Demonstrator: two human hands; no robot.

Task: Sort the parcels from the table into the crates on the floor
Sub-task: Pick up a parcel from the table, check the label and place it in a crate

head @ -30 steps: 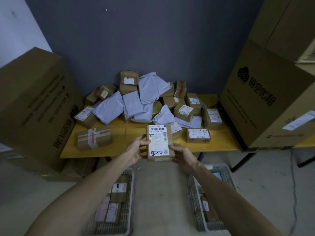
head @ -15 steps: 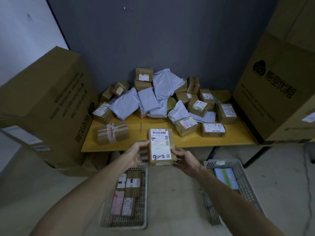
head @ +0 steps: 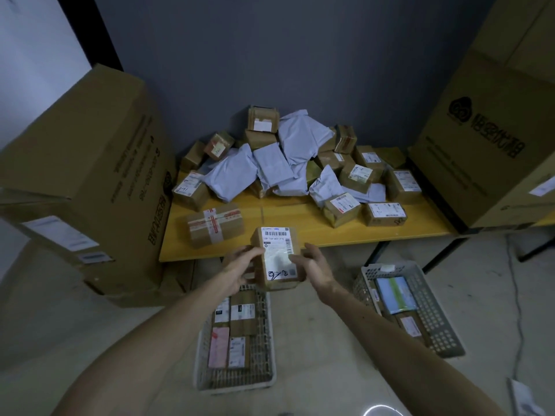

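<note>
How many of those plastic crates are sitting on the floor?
2. One crate sits below the person's left arm, holding several parcels. The other crate sits to the right, beside the table leg, also partly filled. Others may lie outside the view.

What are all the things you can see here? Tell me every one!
Held parcel: one, brown with white label, between both hands.
Parcel pile: many, brown boxes and pale grey bags, on the table.
Table: one, yellow, against the grey wall.
Left crate: one, grey mesh, on the floor, holding parcels.
Right crate: one, grey, on the floor, holding parcels.
Big cartons: brown, either side of the table.
Left hand: grips the parcel.
Right hand: grips the parcel.
</note>
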